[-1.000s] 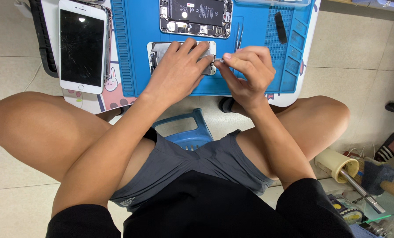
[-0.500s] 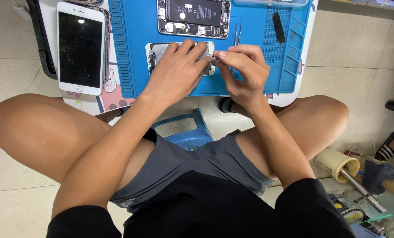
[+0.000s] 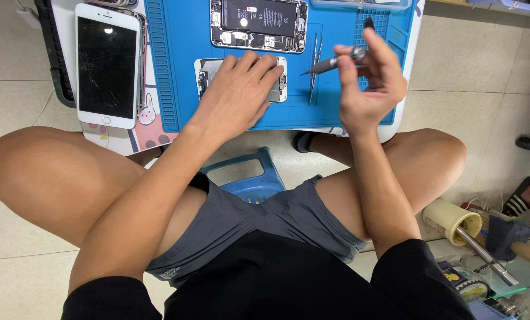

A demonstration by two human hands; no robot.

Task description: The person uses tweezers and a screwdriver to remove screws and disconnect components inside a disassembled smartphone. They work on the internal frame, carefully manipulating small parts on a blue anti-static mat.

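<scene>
Since the earlier frames the right hand (image 3: 368, 89) has lifted away from the small opened phone part, a pale rectangular panel with metal shielding (image 3: 277, 83), and now hangs in the air above the right side of the blue rubber work mat (image 3: 182, 71), well clear of the left hand. Its thumb and fingers pinch a slim grey metal screwdriver (image 3: 333, 62) near the knurled end, with the dark tip pointing left and slightly down toward the mat. The left hand (image 3: 238, 89) has stayed where it was, lying flat with fingers spread over the panel and pressing it to the mat, so only the panel's left and right edges show. Just right of the panel a pair of thin steel tweezers (image 3: 314, 65) lies lengthwise on the mat. Above the left hand sits an opened phone body with a black battery and exposed boards (image 3: 259, 24). To the left, half off the mat on the white table (image 3: 63, 41), lies a white smartphone with what looks like a cracked dark screen (image 3: 107, 65). Below the table edge a blue plastic stool (image 3: 247, 175) shows between the person's bare knees.
</scene>
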